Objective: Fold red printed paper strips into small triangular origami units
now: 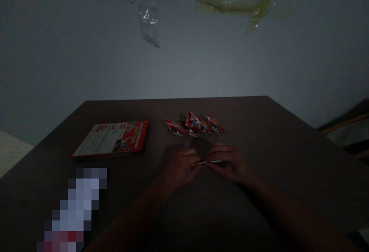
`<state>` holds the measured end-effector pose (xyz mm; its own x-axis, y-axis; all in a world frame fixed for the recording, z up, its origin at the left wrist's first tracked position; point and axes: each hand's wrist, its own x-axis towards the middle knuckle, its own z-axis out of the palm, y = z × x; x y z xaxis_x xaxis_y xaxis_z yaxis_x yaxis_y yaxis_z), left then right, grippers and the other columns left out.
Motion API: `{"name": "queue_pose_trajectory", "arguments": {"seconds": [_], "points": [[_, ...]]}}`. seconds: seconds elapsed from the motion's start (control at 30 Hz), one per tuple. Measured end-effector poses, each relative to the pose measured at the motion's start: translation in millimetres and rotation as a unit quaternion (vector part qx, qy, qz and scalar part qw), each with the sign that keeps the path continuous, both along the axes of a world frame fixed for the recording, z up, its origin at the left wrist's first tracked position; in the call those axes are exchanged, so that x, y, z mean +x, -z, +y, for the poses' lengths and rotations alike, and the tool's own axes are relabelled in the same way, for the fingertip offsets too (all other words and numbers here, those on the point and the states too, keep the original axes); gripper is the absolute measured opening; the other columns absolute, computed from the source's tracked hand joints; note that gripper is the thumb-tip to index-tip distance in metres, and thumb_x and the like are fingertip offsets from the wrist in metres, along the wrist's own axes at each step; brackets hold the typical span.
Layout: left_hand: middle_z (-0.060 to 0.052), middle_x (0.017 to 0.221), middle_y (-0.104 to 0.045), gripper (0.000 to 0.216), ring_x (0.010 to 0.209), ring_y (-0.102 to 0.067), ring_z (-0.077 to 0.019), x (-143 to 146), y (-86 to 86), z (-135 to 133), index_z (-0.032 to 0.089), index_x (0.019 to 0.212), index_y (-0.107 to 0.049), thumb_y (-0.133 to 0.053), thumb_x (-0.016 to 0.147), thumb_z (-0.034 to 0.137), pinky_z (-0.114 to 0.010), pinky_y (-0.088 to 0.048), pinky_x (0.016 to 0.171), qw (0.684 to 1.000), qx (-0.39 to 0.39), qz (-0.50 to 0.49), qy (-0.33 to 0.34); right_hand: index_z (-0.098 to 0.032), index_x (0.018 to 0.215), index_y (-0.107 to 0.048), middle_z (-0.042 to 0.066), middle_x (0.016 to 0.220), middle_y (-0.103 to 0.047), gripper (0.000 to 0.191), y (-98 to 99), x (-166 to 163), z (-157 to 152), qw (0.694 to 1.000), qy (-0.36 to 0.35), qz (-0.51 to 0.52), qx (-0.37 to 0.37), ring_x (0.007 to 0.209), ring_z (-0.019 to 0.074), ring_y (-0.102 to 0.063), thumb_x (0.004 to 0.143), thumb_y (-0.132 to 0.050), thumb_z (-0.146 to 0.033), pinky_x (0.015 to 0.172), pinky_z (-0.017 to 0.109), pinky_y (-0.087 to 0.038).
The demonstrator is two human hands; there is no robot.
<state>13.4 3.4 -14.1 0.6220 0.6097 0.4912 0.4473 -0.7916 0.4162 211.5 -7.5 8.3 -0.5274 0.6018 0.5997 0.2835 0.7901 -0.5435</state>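
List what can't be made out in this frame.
All in the head view:
1. Thin piece: faces not visible; edge-on, partly covered by left hand and right hand.
2. Lower-left object: pixelated, cut off by bottom edge.
3. Flat red-and-white pack: small print too tiny, dim.
4. Folded red pieces: overlap hides exact count.

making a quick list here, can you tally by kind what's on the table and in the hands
Folded red pieces: at least 3 (they overlap)
Held piece: 1
Flat box or book: 1
Pixelated item: 1
Total: at least 6
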Motion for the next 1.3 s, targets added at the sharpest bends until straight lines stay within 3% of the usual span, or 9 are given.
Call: {"name": "queue_pose_trajectory", "arguments": {"seconds": [0.17,0.63,1.3], "points": [[-0.006,0.086,-0.059,0.012,0.08,-0.054,-0.0163,1,-8.4,-5,0.016,0.09,-0.061,-0.055,0.08,0.02,-0.029,-0.044,0.071,0.997,-0.004,-0.076,0.015,-0.018,0.084,-0.065,0.006,0.077,-0.065,0.007,6.1,4,2,1.0,0.013,-0.003,-0.002,0.071,0.0155,-0.059,0.079,-0.061,-0.015,0.066,0.03,-0.047],[-0.007,0.084,-0.06,0.01,0.08,-0.052,-0.0169,3,-13.6,-7,0.014,0.088,-0.056,-0.046,0.087,0.015,-0.033,-0.044,0.074,0.997,0.064,-0.03,0.014,-0.017,0.083,-0.066,0.006,0.076,-0.065,0.007,7.8,5,3,1.0,0.023,-0.003,0.015,0.07,0.0154,-0.059,0.078,-0.063,-0.014,0.064,0.029,-0.048],[-0.005,0.083,-0.059,0.006,0.08,-0.053,-0.016,-4,-9.6,-1,0.015,0.087,-0.056,-0.051,0.085,0.016,-0.03,-0.045,0.073,0.995,0.042,-0.084,-0.02,-0.016,0.08,-0.067,0.006,0.074,-0.065,0.006,-2.3,9,1,0.997,0.073,0.02,-0.026,0.068,0.0156,-0.061,0.079,-0.062,-0.019,0.06,0.027,-0.049]]}}
